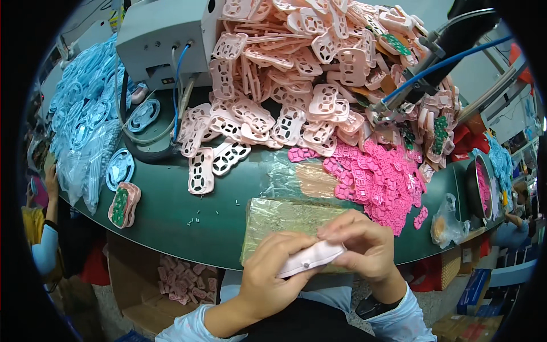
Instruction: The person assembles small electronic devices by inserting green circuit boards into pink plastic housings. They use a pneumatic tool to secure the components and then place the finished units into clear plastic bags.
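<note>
Above the front edge of the green table, my left hand (266, 269) grips a pale pink plastic casing (312, 258), turned edge-on with a small dark round spot on its side. The fingers of my right hand (364, 244) close on the casing's right end. Its far face is hidden by my fingers. Under and behind my hands lies a flat pad wrapped in yellowish tape (270, 216). Bright pink button pieces (373, 179) are heaped just beyond it to the right. A pink casing with a green circuit board (121, 206) sits apart on the left.
Pale pink shells (285, 68) pile high at the back. A grey machine box (165, 48) with cables stands back left, beside blue parts (85, 108). A metal-jointed arm (424, 68) reaches in from the right. Loose screws (196, 216) lie on the green table (165, 188). Other people sit at both sides.
</note>
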### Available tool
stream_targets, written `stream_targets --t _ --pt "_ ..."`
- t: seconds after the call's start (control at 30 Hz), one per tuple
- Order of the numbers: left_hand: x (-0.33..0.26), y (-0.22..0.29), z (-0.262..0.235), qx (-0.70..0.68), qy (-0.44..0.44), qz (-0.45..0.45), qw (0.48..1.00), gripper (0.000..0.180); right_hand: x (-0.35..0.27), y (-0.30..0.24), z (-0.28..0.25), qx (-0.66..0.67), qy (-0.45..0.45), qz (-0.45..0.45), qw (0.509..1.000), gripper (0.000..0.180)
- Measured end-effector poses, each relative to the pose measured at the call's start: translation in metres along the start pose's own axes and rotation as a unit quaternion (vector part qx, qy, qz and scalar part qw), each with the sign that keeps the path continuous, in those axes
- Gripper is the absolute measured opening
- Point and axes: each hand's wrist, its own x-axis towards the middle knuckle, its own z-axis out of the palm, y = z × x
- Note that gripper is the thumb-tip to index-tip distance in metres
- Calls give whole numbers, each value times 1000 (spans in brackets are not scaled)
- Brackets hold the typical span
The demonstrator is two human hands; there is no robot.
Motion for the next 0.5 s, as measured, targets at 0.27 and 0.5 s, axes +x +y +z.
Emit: stream_targets --t 0.27,0.5 --pt "-5 20 -6 2 -127 -103 987 53 -2 -19 12 -45 47 13 998 36" --pt "-11 27 4 124 -100 24 987 50 13 -13 29 -168 97 -76 978 42"
